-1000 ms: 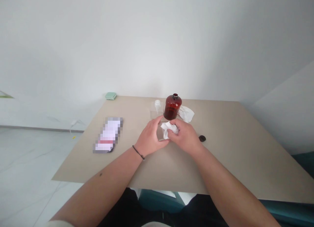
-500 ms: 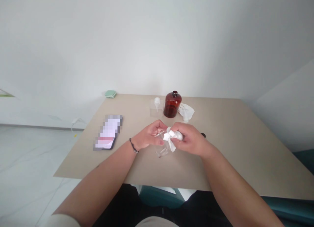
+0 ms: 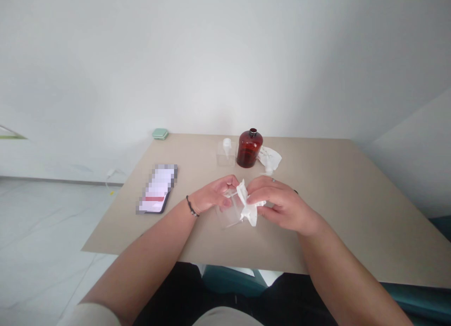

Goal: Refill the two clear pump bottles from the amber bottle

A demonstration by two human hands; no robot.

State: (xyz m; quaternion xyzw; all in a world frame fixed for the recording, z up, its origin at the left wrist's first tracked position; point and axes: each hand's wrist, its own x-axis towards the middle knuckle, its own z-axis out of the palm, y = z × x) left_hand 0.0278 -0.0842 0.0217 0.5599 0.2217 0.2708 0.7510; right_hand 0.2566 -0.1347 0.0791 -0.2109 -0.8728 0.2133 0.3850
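Two hands (image 3: 213, 194) (image 3: 283, 205), two white tissues (image 3: 249, 205) (image 3: 269, 159), two clear containers (image 3: 229, 212) (image 3: 225, 156), one amber bottle (image 3: 249, 150), one phone (image 3: 156, 189)

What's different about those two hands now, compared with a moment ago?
The right hand has drawn away rightward, pinching the crumpled white tissue, which now spreads open beside the clear square container held by the left hand. The amber glass bottle stayed put.

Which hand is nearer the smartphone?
Left. The left hand is to the right of the smartphone, apart from it; the right hand is farther right, past the left hand.
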